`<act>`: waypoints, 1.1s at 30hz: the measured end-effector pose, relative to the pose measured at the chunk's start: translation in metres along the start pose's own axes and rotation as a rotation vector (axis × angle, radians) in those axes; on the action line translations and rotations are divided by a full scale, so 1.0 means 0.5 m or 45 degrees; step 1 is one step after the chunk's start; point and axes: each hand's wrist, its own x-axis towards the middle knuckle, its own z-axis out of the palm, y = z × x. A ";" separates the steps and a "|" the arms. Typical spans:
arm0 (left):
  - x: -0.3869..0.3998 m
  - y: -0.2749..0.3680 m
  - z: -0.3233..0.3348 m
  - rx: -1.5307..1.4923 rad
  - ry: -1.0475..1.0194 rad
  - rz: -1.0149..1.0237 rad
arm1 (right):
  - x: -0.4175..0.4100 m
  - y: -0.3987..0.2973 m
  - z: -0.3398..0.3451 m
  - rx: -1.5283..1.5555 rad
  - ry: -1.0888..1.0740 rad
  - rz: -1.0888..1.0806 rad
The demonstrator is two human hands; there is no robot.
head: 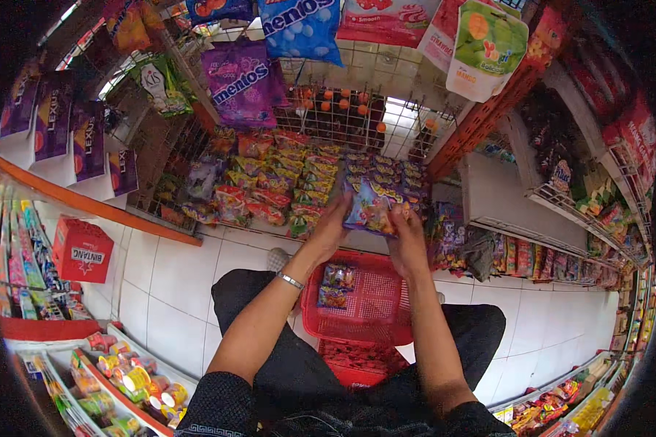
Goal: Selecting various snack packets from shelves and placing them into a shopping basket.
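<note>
My left hand (331, 226) and my right hand (408, 237) hold a blue and purple snack packet (373, 210) between them, one at each side. It is in front of the lower shelf, where rows of small snack packets (317, 180) lie, purple ones at the right and red and yellow ones at the left. Below my hands a red plastic basket (380, 323) stands between my legs. A few blue packets (336, 278) lie at its left inside. Under the basket's near side is another red object (355, 363) that I cannot make out.
A wire grid (350, 123) rises behind the shelf, with candy bags (238, 82) hanging above. An orange shelf edge (95, 199) juts in at the left, near a red box (82, 249). Grey shelves (525, 207) stand at the right. Low racks of packaged goods fill both bottom corners.
</note>
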 end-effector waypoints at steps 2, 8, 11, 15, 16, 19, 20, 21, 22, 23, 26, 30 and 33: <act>0.010 0.046 0.014 -0.721 0.322 -0.444 | -0.012 0.000 0.023 -0.143 0.028 -0.017; 0.014 0.049 0.000 0.399 0.147 -0.310 | 0.022 0.043 -0.035 -0.435 0.098 -0.026; 0.009 0.006 -0.014 0.561 -0.061 -0.519 | 0.023 0.017 -0.082 -0.189 -0.206 0.381; 0.002 0.018 -0.004 1.009 -0.205 -0.564 | 0.002 0.125 -0.246 -0.245 -0.346 0.653; -0.006 0.008 -0.015 1.010 -0.195 -0.578 | -0.021 0.151 -0.258 -0.321 -0.420 0.752; 0.000 -0.013 -0.020 1.229 -0.360 -0.389 | -0.059 0.281 -0.353 -0.630 -0.309 1.245; 0.006 -0.008 -0.003 1.325 -0.403 -0.409 | -0.065 0.330 -0.405 -0.727 -0.265 1.364; -0.007 -0.004 -0.007 1.441 -0.422 -0.462 | -0.076 0.360 -0.390 -0.717 -0.287 1.381; -0.018 -0.005 -0.012 1.448 -0.418 -0.481 | -0.088 0.388 -0.364 -0.769 -0.278 1.399; -0.028 -0.006 -0.018 1.464 -0.402 -0.473 | -0.100 0.409 -0.342 -0.820 -0.270 1.417; -0.046 0.005 -0.027 1.514 -0.376 -0.489 | -0.132 0.476 -0.341 -0.796 -0.474 0.999; 0.012 -0.017 0.022 1.517 -0.436 -0.339 | -0.112 0.574 -0.551 -0.538 -0.628 0.795; -0.044 -0.002 -0.034 1.599 -0.390 -0.449 | -0.145 0.533 -0.377 -0.393 -0.431 1.147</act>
